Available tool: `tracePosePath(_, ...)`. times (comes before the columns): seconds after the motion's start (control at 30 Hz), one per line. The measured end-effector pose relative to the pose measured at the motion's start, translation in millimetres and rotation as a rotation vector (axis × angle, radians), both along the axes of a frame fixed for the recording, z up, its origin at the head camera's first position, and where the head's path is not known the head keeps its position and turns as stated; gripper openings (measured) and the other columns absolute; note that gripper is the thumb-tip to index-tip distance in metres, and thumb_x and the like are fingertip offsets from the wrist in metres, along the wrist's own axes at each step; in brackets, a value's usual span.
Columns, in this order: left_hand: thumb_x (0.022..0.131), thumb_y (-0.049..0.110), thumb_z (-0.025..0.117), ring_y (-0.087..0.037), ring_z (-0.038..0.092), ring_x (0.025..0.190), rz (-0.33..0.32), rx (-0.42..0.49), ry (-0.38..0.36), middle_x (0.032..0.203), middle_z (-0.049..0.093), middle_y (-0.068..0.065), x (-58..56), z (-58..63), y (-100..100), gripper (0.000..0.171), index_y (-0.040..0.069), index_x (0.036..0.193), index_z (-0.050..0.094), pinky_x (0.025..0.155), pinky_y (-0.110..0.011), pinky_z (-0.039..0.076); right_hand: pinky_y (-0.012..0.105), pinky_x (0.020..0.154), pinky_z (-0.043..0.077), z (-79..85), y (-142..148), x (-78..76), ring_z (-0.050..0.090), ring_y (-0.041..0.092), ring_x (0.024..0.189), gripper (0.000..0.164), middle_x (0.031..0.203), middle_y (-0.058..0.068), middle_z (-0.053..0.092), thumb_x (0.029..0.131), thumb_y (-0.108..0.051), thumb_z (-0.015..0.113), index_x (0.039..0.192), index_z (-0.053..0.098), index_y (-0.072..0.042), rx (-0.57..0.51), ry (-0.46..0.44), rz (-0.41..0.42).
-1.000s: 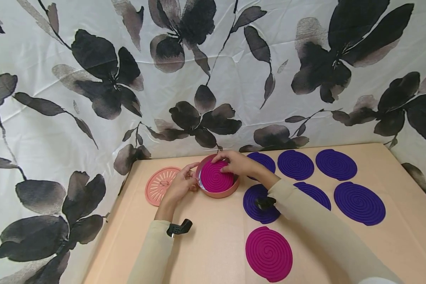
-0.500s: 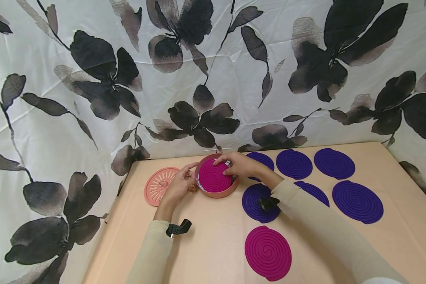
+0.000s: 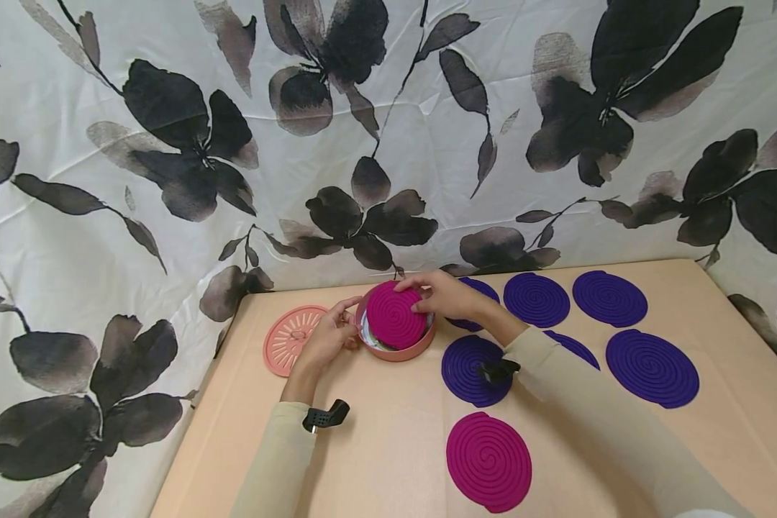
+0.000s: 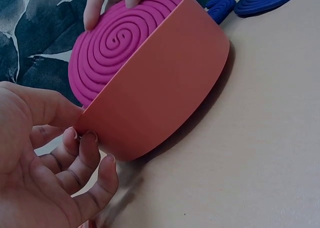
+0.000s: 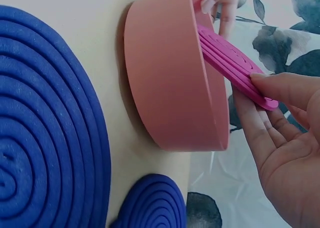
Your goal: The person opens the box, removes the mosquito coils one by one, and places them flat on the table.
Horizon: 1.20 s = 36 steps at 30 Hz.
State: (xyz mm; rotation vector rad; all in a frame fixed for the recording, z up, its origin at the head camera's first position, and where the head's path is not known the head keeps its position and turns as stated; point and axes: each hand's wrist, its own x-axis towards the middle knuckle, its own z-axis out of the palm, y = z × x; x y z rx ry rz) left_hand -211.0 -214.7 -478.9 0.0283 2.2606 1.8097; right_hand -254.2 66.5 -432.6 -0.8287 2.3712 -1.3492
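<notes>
Pinched between thumb and fingers of my right hand (image 3: pixel 443 295), a magenta spiral mosquito coil (image 3: pixel 396 316) tilts with its lower edge inside a round terracotta-pink coil holder (image 3: pixel 398 355). The right wrist view shows the coil (image 5: pixel 235 63) edge-on, its outer end sticking out past the rim. My left hand (image 3: pixel 326 337) grips the holder's left wall at the rim, thumb and fingers on either side; the holder (image 4: pixel 160 83) stands on the table. Some pale, silvery lining shows inside. To the left lies a slotted pink lid (image 3: pixel 288 344).
A second magenta coil (image 3: pixel 489 462) lies flat nearer the front. Several blue coils (image 3: pixel 538 301) lie in rows on the right, some partly under the right arm. Floral cloth (image 3: pixel 362 144) hangs behind the table's back edge (image 3: pixel 324 286).
My right hand has raised the magenta coil's far edge, and the coil tilts up more, showing more of the holder's inside. The left hand keeps its hold on the rim.
</notes>
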Motion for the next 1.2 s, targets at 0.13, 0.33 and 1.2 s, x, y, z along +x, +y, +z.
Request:
tracePosePath(0.13, 0.091, -0.005, 0.057, -0.027, 0.058, 0.081, 0.004, -0.013, 0.001, 0.095, 0.050, -0.008, 0.2, -0.5, 0.2, 0.061, 0.021, 0.146, 0.052, 0.069, -0.034, 0.058, 0.043, 0.102, 0.051, 5.6, 6.2, 1.2, 0.053, 0.029, 0.130, 0.044, 0.139, 0.011, 0.061, 0.089, 0.004, 0.071, 0.131, 0.068, -0.009, -0.039, 0.008, -0.005)
tracePosePath(0.33, 0.091, -0.005, 0.058, -0.025, 0.057, 0.079, -0.001, 0.004, 0.006, 0.093, 0.049, -0.007, 0.9, -1.1, 1.2, 0.061, 0.017, 0.148, 0.051, 0.067, -0.033, 0.057, 0.039, 0.097, 0.054, 14.3, 17.5, 6.4, 0.057, 0.028, 0.126, 0.045, 0.139, 0.012, 0.060, 0.089, 0.004, 0.071, 0.132, 0.067, -0.008, -0.067, -0.008, 0.001)
tracePosePath(1.2, 0.091, -0.007, 0.058, -0.023, 0.059, 0.074, -0.032, 0.012, 0.035, 0.093, 0.048, -0.007, 10.2, -0.2, -1.8, 0.062, 0.012, 0.150, 0.048, 0.064, -0.033, 0.054, 0.036, 0.081, 0.061, 41.9, 73.3, 49.0, 0.071, 0.028, 0.101, 0.048, 0.134, 0.017, 0.060, 0.090, 0.005, 0.070, 0.135, 0.065, -0.011, -0.062, -0.081, -0.028)
